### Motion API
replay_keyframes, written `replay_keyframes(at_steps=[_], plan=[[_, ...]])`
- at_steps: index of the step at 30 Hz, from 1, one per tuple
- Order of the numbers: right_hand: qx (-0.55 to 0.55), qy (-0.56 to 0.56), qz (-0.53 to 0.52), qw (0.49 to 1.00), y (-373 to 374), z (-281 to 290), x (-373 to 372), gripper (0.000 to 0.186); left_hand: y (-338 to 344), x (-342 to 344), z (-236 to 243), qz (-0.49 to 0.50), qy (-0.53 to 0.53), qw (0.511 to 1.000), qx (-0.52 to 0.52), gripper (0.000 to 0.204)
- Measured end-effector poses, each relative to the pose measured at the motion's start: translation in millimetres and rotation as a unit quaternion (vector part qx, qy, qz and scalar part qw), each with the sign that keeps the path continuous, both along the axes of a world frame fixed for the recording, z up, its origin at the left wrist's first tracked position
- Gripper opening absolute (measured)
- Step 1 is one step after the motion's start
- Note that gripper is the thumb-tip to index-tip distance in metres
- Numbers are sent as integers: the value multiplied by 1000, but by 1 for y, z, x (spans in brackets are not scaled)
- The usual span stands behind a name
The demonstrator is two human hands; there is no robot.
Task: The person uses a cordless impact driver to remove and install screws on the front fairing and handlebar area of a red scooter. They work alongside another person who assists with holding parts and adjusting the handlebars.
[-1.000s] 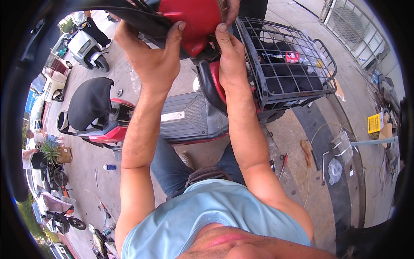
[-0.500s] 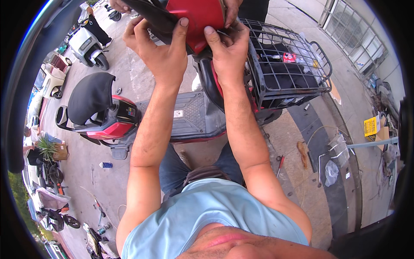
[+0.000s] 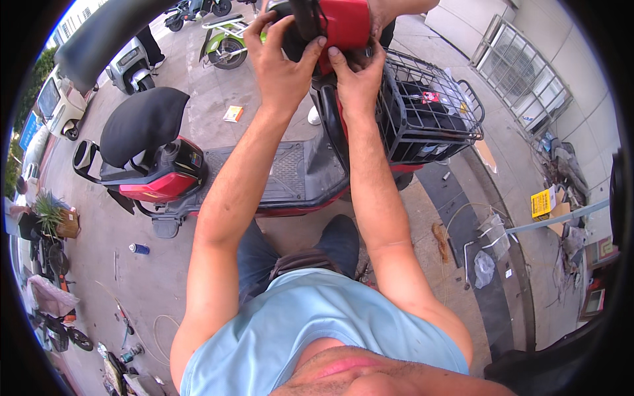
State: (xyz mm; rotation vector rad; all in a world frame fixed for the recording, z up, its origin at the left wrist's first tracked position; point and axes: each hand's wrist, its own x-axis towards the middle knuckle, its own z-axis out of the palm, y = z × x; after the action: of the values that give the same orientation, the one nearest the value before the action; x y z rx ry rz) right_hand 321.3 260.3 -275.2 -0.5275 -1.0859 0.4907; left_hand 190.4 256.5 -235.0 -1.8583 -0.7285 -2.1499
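A red and black electric scooter (image 3: 284, 175) stands crosswise in front of me. My left hand (image 3: 281, 69) wraps the lower left of the red handlebar cover (image 3: 347, 25), its thumb against the edge and its fingers beside a black part. Opposite it, my right hand (image 3: 360, 79) grips the cover's lower right edge, thumb up and fingers curled behind. What lies under the fingers is hidden. Another person's hand (image 3: 378, 20) reaches in at the cover's right side. A dark blurred bar (image 3: 304, 20) crosses in front of the cover.
A black wire basket (image 3: 429, 119) with things in it sits at the scooter's front. Its black seat (image 3: 142, 125) is at the left. On the ground lie a blue can (image 3: 139, 249), a clear plastic bag (image 3: 484, 267) and a yellow box (image 3: 543, 203). Other scooters stand farther off.
My view has shifted, and a green scooter now shows behind. The red cover and both hands appear higher and slightly right. The other person's left-side hand is out of sight; both my hands keep their hold.
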Motion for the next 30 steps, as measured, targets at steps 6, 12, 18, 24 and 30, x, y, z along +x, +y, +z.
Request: replay_keyframes(at_steps=[6,12,18,24,30], plan=[[-6,-88,-30,996,-14,10,3,85,8,-19,-9,-90,-26,995,-46,80],[-84,-166,-113,976,-35,22,16,75,10,-26,-10,-131,-47,988,-59,90],[-232,-226,-65,944,-60,65,29,57,6,-54,12,-226,2,963,-148,80],[-403,-160,14,901,-65,106,47,46,19,-63,57,-235,-54,932,-271,68],[-538,68,137,829,-85,125,40,70,17,-60,127,-154,170,901,-369,75]])
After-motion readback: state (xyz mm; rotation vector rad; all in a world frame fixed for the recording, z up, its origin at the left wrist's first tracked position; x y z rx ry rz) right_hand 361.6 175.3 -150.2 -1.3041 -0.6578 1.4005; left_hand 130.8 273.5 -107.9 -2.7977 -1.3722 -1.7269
